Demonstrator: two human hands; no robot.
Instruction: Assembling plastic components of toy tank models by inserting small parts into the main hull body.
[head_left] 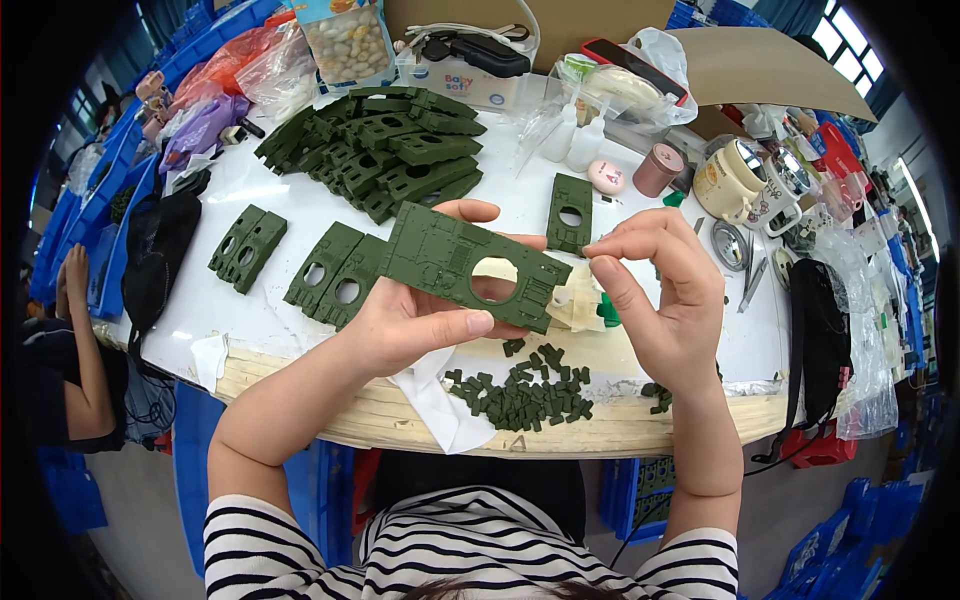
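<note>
My left hand grips a dark green plastic model tank hull plate with a large round hole, holding it tilted above the table's front part. The thumb presses along its near edge and the fingers pass beneath. At the plate's right end, my right hand has thumb and forefinger pinched together; whatever is between them is too small to make out. Below the plate lies a heap of small dark green parts. Similar hull plates rest to the left, and another single plate lies beyond my right hand.
A large pile of green hull plates takes up the far left. Bottles, a pink tin, a cream mug and tweezers stand or lie at the right. A white cloth hangs over the front edge. Another person's arm shows far left.
</note>
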